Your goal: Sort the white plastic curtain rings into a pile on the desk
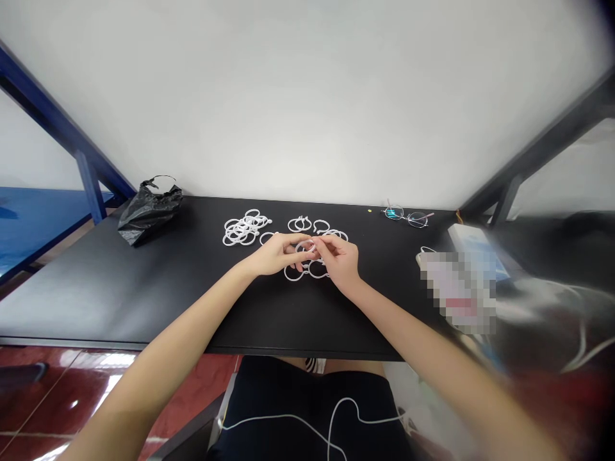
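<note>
Between my two hands, a little above the black table, is a white plastic ring [304, 245] that looks like a curtain ring. My left hand [276, 255] grips its left side with thumb and fingers. On the other side, my right hand [337, 259] pinches the ring near its top right. Loose white rings [295, 273] lie under and around both hands, some partly hidden by the fingers. Behind the hands are more rings [300, 224], and a heap of them [244, 228] sits to the left.
A crumpled black plastic bag [151, 210] stands at the table's [158, 288] back left. Eyeglasses [407, 216] lie at the back right. A white box [475, 246] and a blurred-out phone-like object [454, 291] are at the right. A white cable [283, 417] crosses my lap.
</note>
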Demonstrator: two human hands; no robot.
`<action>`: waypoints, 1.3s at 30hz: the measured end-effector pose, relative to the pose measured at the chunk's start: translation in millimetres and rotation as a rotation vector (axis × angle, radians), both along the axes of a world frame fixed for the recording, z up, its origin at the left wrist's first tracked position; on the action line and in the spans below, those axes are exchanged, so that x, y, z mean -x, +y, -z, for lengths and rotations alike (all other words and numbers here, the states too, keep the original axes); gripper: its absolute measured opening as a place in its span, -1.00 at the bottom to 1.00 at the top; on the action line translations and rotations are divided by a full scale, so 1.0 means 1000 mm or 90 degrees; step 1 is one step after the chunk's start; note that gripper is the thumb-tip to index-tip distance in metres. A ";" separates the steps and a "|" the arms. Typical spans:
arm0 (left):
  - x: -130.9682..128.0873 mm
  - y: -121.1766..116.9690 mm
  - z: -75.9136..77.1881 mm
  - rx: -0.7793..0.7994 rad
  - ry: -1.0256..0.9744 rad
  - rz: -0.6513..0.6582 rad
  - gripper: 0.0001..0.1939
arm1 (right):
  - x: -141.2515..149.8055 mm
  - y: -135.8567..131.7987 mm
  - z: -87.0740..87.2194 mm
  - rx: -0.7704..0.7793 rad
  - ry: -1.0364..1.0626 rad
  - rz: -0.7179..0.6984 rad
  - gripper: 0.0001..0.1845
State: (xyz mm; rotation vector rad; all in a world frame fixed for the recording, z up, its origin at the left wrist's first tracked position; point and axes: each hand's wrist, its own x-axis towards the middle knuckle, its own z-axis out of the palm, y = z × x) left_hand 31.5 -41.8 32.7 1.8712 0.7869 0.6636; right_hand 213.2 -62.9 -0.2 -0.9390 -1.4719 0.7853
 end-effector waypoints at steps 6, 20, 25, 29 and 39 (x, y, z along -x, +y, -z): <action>0.000 0.003 0.007 -0.065 0.029 -0.057 -0.51 | 0.001 0.003 0.005 0.015 -0.013 0.010 -0.73; 0.038 0.021 0.005 -0.245 0.608 -0.454 -0.53 | 0.001 0.005 0.006 -0.021 -0.071 0.039 -0.75; 0.035 0.019 0.006 -0.240 0.618 -0.441 -0.52 | 0.001 0.005 0.007 -0.019 -0.068 0.039 -0.76; 0.034 0.019 0.006 -0.246 0.596 -0.446 -0.50 | 0.001 0.005 0.007 -0.024 -0.086 0.041 -0.76; 0.024 0.016 0.005 -0.348 0.204 -0.255 -0.74 | -0.003 0.006 0.000 -0.256 -0.447 -0.179 -0.62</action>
